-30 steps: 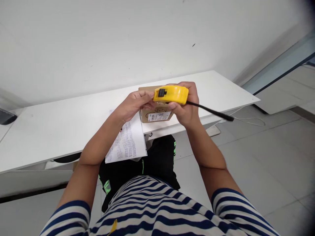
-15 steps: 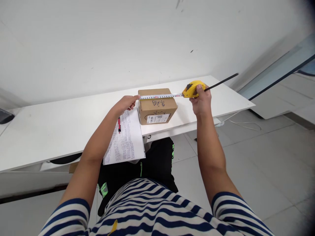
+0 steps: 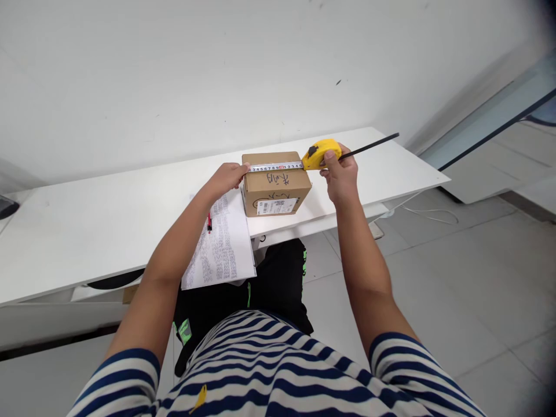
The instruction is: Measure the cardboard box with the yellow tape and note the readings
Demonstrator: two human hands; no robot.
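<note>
A brown cardboard box [image 3: 278, 182] with handwriting and a white label stands on the white table. Across its top lies the white blade of a tape measure [image 3: 322, 153], whose yellow case is by the box's right edge. My right hand [image 3: 341, 174] is closed around the case, and a black strap sticks out to its right. At the left edge of the box, my left hand [image 3: 228, 178] pinches the blade's end between thumb and finger. Below that hand lie sheets of written paper [image 3: 221, 249] with a red and black pen [image 3: 209, 222] on them.
The white table [image 3: 108, 226] runs along a white wall. A dark object [image 3: 7, 207] sits at its far left end. On the tiled floor to the right lies a white cable [image 3: 430, 214], near a white cabinet [image 3: 486, 174].
My right hand has moved left with the tape case, up to the box's right edge. Less blade now shows between the hands. My left hand stays at the box's left edge.
</note>
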